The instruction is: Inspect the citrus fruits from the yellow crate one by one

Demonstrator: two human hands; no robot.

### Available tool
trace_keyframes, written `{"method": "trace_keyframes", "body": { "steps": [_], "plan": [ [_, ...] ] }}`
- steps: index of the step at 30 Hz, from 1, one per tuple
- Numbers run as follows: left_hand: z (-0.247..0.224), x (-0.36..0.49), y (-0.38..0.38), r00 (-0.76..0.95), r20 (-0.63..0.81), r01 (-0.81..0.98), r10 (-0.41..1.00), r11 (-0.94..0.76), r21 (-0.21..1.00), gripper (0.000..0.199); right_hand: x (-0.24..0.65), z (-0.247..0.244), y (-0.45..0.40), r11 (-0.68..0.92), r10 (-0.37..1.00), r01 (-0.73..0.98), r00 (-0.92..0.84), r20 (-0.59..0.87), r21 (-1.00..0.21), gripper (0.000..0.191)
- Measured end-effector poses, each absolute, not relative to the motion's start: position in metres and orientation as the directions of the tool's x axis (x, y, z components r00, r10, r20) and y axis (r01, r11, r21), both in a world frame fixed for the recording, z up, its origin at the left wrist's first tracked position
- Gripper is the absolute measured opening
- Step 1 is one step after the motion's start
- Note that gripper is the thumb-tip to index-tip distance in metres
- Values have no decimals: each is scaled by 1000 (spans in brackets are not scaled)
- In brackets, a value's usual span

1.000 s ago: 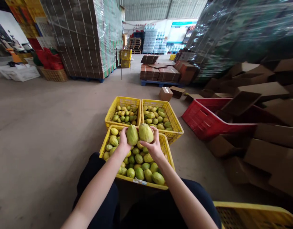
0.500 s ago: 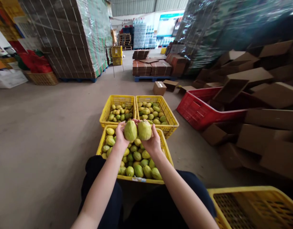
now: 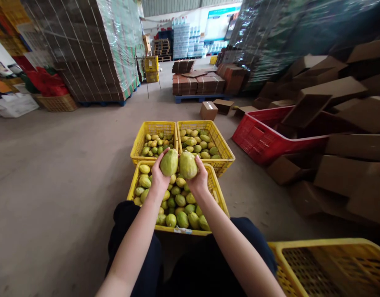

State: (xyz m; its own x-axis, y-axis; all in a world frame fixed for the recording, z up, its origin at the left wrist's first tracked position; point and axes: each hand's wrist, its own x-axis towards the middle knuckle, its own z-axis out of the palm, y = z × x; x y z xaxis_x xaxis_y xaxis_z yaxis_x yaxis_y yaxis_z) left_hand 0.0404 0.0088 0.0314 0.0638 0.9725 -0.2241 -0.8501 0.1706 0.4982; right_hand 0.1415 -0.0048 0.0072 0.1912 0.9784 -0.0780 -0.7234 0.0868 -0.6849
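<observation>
My left hand [image 3: 159,175] is wrapped round a green fruit [image 3: 169,162], holding it above the near yellow crate [image 3: 222,199]. Beside it, my right hand [image 3: 200,178] grips a second, paler green fruit [image 3: 188,165]. The two fruits are side by side with a narrow gap between them. Below my hands the near crate holds several green and yellow fruits [image 3: 180,200]. Behind it stand a back left yellow crate [image 3: 133,143] and a back right yellow crate [image 3: 224,144], both with more such fruits.
A red crate [image 3: 253,136] stands at the right, among piled cardboard boxes [image 3: 341,169]. At the lower right is another yellow crate [image 3: 278,247]. Farther back are a small carton [image 3: 208,110], flat cardboard on a blue pallet [image 3: 190,99] and tall wrapped stacks [image 3: 85,49].
Both hands and their fruits sit slightly higher in the view, and the fruits are turned a little. The view itself has shifted slightly.
</observation>
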Motion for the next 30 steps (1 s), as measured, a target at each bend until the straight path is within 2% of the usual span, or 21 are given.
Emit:
{"method": "trace_keyframes", "body": {
  "steps": [4,9,12,17,21,23,26,30],
  "plan": [
    [28,49,2,20,-239,-893,971,125,432,20,137,6,-7,88,963,-765,229,-142,-638,32],
    [27,60,-5,57,-309,-939,949,156,306,25,141,7,-6,69,960,-800,215,-177,-596,31],
    [25,64,-4,78,-303,-937,950,174,303,26,145,9,-4,57,955,-803,217,-203,-593,31],
    [19,64,1,78,-156,-900,985,137,415,22,149,9,-5,33,971,-768,177,-162,-640,38],
    [19,56,4,7,-29,-822,1000,22,569,19,146,7,-5,27,976,-722,168,-137,-691,42],
    [20,52,4,-55,39,-754,998,-67,654,21,144,6,-4,106,958,-677,264,-107,-728,39],
    [23,46,2,-140,120,-653,983,-183,735,17,143,4,-5,249,912,-524,411,15,-815,34],
    [23,44,1,-185,185,-611,965,-260,748,18,143,4,-9,313,892,-440,440,102,-841,34]
  ]
}}
